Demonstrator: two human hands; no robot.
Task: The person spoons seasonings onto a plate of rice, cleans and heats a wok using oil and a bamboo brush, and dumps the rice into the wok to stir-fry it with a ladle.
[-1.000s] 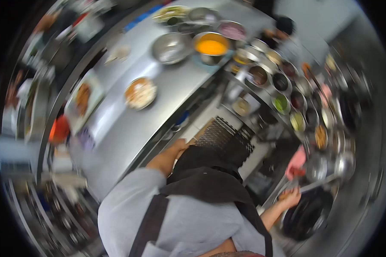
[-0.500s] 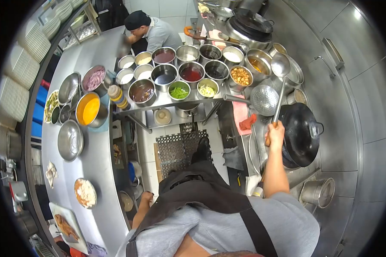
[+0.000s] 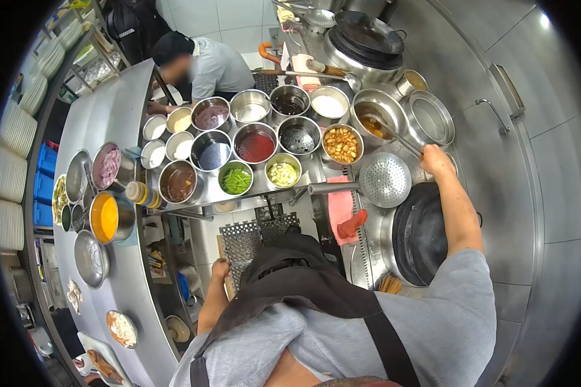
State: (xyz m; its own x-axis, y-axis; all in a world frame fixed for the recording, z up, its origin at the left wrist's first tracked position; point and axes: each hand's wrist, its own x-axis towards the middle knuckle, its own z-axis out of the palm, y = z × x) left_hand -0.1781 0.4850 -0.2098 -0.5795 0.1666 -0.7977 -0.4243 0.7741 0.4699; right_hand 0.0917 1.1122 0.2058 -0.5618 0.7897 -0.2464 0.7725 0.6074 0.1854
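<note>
My right hand point(image 3: 438, 160) is closed round the handle of a ladle point(image 3: 397, 134), whose head dips into a large steel pot of amber liquid point(image 3: 370, 119). Below that hand, a perforated skimmer point(image 3: 385, 180) rests beside the black wok point(image 3: 423, 233). Near the left counter's edge, my left hand point(image 3: 221, 268) hangs low with its fingers curled; what it holds, if anything, is hidden. Cubed golden pieces fill a bowl point(image 3: 342, 144) just left of the pot.
Steel containers of sauces and chopped greens point(image 3: 235, 178) stand on the middle shelf. A co-worker point(image 3: 218, 68) bends behind them. The left counter point(image 3: 119, 284) bears bowls and a tray with browned meat point(image 3: 103, 365). More woks point(image 3: 368, 40) are stacked at the back right.
My right hand has moved forward with the ladle, from above the wok to the large pot, and the ladle head is now in the pot. The view has shifted.
</note>
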